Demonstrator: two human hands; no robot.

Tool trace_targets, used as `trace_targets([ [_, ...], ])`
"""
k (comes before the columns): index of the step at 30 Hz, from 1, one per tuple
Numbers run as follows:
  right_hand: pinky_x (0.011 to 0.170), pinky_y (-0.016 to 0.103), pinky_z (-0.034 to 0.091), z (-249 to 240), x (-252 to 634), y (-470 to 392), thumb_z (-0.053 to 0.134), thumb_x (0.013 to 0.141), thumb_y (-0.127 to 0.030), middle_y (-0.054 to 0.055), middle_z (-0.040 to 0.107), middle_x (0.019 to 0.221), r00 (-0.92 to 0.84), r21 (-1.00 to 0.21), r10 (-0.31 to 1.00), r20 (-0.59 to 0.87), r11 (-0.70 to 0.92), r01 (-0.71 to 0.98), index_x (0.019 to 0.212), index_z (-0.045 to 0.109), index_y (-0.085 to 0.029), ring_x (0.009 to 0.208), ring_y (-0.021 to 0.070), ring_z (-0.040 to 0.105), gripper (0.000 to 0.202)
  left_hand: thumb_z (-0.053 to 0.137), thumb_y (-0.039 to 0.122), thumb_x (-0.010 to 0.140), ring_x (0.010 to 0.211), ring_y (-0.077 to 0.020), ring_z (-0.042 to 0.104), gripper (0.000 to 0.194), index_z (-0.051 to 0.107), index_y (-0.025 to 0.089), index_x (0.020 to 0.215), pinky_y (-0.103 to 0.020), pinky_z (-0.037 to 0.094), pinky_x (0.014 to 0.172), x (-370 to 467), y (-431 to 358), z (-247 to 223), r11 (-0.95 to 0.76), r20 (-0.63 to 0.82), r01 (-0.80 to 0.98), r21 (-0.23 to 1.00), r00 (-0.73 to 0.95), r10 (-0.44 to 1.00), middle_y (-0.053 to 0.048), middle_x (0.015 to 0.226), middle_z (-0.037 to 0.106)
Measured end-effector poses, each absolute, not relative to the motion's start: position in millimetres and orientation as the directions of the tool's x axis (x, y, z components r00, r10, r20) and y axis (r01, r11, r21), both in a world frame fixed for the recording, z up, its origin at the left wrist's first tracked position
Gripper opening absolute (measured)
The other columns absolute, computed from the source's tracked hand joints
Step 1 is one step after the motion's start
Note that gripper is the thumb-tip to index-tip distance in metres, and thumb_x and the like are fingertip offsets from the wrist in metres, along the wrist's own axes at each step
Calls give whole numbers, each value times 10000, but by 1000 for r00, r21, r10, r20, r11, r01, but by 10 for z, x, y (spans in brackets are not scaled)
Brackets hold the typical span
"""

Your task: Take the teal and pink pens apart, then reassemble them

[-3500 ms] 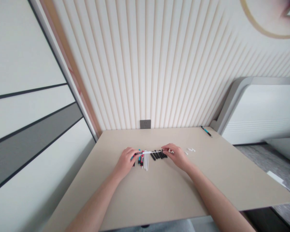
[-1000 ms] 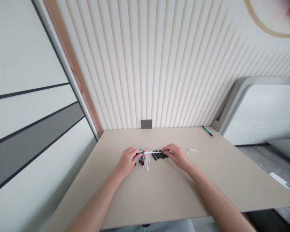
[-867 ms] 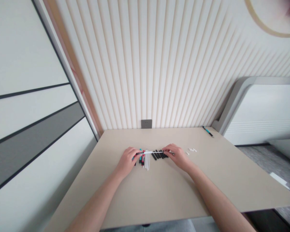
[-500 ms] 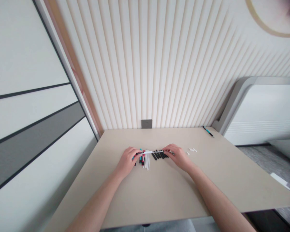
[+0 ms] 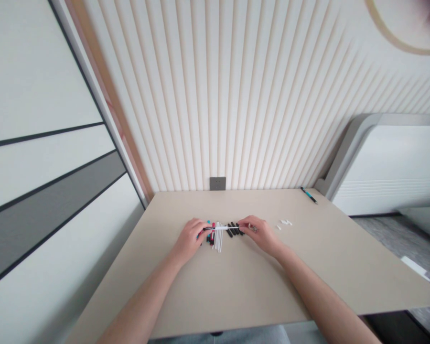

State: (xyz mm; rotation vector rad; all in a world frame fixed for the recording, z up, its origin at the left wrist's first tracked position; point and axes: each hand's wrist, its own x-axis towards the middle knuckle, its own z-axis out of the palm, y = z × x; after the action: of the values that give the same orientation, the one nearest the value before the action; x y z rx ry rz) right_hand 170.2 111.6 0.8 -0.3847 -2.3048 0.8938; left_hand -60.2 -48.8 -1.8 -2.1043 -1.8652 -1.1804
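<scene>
Level over the table, a black-and-white pen part [image 5: 208, 228] sits pinched in my left hand [image 5: 190, 237]. A thin white pen refill [image 5: 232, 228] runs from its right end to my right hand [image 5: 261, 234], whose fingers are closed on the far end. Below lie several white sticks [image 5: 218, 240] in a row, probably refills too. Red, blue and black pen parts [image 5: 210, 237] lie beside my left fingers, partly covered. Several short black tubes [image 5: 231, 231] lie near my right fingertips, some hidden. Small silvery pieces [image 5: 252, 228] show by my right hand, too small to make out.
Several small white pieces [image 5: 285, 222] lie right of my right hand on the beige table [image 5: 229, 286]. A black-and-blue pen [image 5: 309, 195] rests at the back right corner. Behind stands a ribbed wall with a dark socket [image 5: 217, 183]; a white cabinet [image 5: 57, 248] flanks the left.
My right hand has moved slightly left, closer to my left hand, and less of the thin refill shows between them. My left hand has hardly moved.
</scene>
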Motion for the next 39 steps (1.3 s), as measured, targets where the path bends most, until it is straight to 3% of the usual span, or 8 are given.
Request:
trace_targets([
  [16, 680, 279, 474, -148, 1587, 979, 585, 892, -370, 3, 688, 780, -713, -803, 584, 389, 594, 48, 1045, 669, -223, 693, 153, 598, 228, 560, 287, 930, 877, -182, 594, 131, 662, 213, 968, -329, 480, 816, -639, -508, -40, -275, 563, 867, 416, -8, 826, -49, 913, 669],
  [23, 771, 319, 479, -131, 1563, 928, 558, 917, -342, 42, 694, 860, -723, -711, 482, 495, 703, -17, 1057, 662, -235, 816, 184, 615, 205, 558, 286, 931, 860, -179, 599, 135, 659, 201, 960, -314, 487, 797, -626, -509, -14, -261, 585, 866, 426, -44, 810, -50, 903, 675],
  [33, 895, 374, 474, -123, 1569, 982, 590, 885, -377, 60, 675, 1116, -685, -753, 579, 443, 655, 67, 1225, 578, -248, 996, 208, 618, 364, 532, 288, 940, 863, -188, 608, 154, 654, 201, 975, -315, 495, 785, -634, -499, 8, -224, 599, 863, 453, -109, 793, -55, 897, 675],
  [36, 841, 361, 484, -132, 1566, 1003, 539, 917, -374, 58, 688, 1027, -605, -740, 661, 443, 651, 170, 1124, 626, -232, 920, 201, 620, 266, 516, 290, 948, 866, -188, 607, 157, 642, 202, 975, -323, 491, 796, -651, -510, 19, -177, 614, 874, 454, -163, 772, -48, 893, 662],
  [39, 844, 374, 460, -136, 1553, 961, 552, 916, -363, 53, 679, 939, -632, -594, 616, 470, 750, 290, 896, 685, -229, 896, 213, 599, 190, 510, 289, 949, 869, -191, 607, 158, 638, 199, 967, -332, 490, 804, -660, -514, 21, -153, 636, 879, 451, -196, 746, -49, 892, 656],
])
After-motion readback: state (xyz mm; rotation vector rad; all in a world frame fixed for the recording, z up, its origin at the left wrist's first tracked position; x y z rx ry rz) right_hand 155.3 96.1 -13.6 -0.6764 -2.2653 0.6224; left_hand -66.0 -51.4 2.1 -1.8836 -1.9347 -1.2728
